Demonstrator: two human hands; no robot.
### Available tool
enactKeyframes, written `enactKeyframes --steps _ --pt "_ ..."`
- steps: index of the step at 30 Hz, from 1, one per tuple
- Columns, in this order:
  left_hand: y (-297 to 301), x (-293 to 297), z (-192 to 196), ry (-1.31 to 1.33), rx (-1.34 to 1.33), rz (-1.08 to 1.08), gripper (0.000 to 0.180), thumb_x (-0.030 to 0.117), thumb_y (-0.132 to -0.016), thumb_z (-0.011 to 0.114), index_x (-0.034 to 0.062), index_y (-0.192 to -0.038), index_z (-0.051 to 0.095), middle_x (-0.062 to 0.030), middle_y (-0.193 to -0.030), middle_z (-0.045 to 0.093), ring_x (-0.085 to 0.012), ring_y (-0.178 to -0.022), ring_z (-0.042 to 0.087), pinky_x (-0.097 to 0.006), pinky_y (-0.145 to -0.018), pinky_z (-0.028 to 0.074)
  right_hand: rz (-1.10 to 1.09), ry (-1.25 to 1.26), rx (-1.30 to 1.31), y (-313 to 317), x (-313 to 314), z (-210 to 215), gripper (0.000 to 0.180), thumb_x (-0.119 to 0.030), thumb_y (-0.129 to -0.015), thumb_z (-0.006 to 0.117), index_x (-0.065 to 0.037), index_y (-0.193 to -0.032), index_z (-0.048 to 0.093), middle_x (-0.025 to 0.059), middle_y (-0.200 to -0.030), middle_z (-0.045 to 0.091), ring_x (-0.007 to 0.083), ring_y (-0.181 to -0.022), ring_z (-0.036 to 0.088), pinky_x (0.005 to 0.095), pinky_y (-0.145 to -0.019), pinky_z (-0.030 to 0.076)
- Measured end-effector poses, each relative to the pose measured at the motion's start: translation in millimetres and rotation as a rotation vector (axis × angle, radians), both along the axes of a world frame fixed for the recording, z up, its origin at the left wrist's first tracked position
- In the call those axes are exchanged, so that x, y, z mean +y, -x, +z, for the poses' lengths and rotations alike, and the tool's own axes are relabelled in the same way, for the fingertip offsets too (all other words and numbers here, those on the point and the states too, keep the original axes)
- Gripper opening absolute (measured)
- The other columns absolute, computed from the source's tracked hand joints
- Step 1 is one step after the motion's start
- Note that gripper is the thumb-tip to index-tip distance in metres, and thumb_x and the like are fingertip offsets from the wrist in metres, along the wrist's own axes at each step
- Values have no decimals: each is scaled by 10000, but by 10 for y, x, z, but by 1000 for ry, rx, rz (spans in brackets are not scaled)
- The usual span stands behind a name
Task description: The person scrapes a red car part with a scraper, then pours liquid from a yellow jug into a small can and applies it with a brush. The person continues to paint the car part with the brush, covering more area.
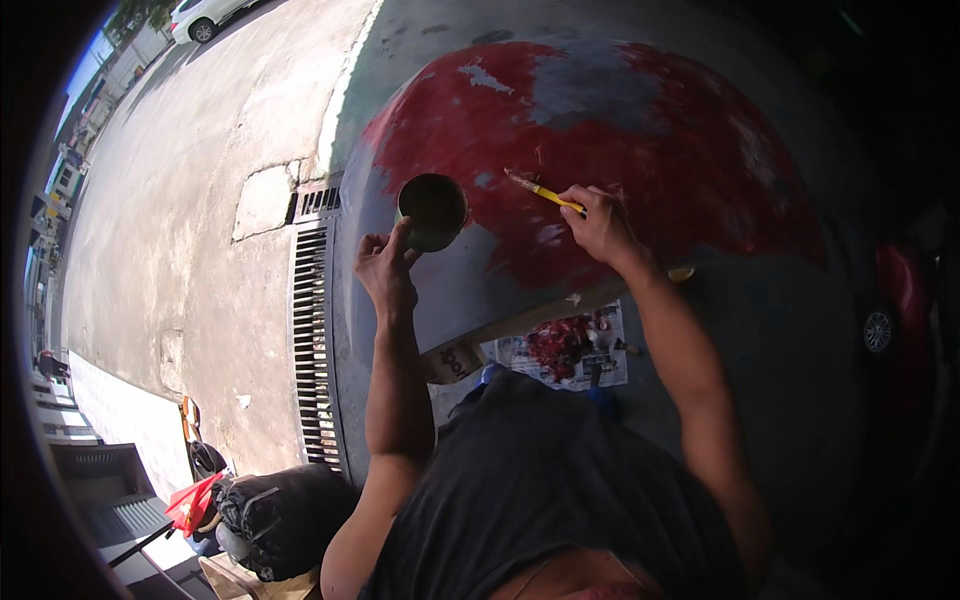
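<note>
My left hand (pixel 386 268) grips an open round can (pixel 448 240) by its near left side. Its inside is dark, and I cannot make out the contents. In my right hand (pixel 603 225) is a paintbrush (pixel 550 194) with a yellow handle, its bristle end pointing left toward the can. Both are held over a large curved panel (pixel 590 165) that looks like a car hood. Red patches cover much of it, with bare grey areas at the far middle and the near left. Whether the bristles touch the panel I cannot tell.
Below the panel's near edge, newspaper (pixel 612 372) lies under a heap of red scraps (pixel 560 345). A drain grate (pixel 313 340) runs along my left. Near lower left sits a black bag (pixel 285 515) beside a red item (pixel 193 505). A red car (pixel 905 285) stands right, a white car (pixel 212 12) far left.
</note>
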State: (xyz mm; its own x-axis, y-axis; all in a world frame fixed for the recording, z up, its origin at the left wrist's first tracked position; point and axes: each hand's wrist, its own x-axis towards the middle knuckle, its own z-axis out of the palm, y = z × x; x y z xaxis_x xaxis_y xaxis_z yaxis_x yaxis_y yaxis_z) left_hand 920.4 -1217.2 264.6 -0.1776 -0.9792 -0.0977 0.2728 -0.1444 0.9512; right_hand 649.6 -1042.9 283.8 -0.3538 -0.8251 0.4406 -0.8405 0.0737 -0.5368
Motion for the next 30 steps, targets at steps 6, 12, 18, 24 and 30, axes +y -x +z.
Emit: enactKeyframes --steps 6,12,18,24,30 --pt "-518 -116 86 34 47 133 323 178 -872 820 38 -795 539 -75 -826 636 -166 -768 702 -360 -698 658 95 -361 15 -402 488 135 172 -62 -896 667 2 -1051 704 228 -882 692 396 -822 687 467 -729 547" --pt "-746 -184 -38 4 56 150 259 187 -906 781 89 -885 542 -135 -971 727 -227 -876 749 -389 -749 642 52 -326 104 -243 -271 183 167 -64 -894 659 -1 -1045 688 225 -905 701 409 -869 692 491 -760 550" --pt "-833 -195 -52 5 127 169 264 155 -896 792 84 -842 544 -84 -852 689 -148 -771 703 -354 -704 643 6 -491 147 -653 -528 244 154 -86 -898 654 -14 -1029 688 231 -932 711 415 -902 697 496 -781 565" --pt "-1013 -220 -65 8 140 169 228 165 -914 774 78 -917 563 -131 -946 728 -210 -847 740 -374 -745 630 13 -531 195 -706 -268 328 169 -101 -904 650 -12 -1042 692 237 -911 712 421 -866 697 496 -770 565" --pt "-908 -231 -12 -12 139 128 223 170 -908 779 89 -904 571 -107 -918 722 -196 -827 730 -373 -749 621 -121 -474 172 -428 -1156 209 178 -93 -900 641 -8 -1047 694 252 -925 714 429 -894 702 498 -785 567"
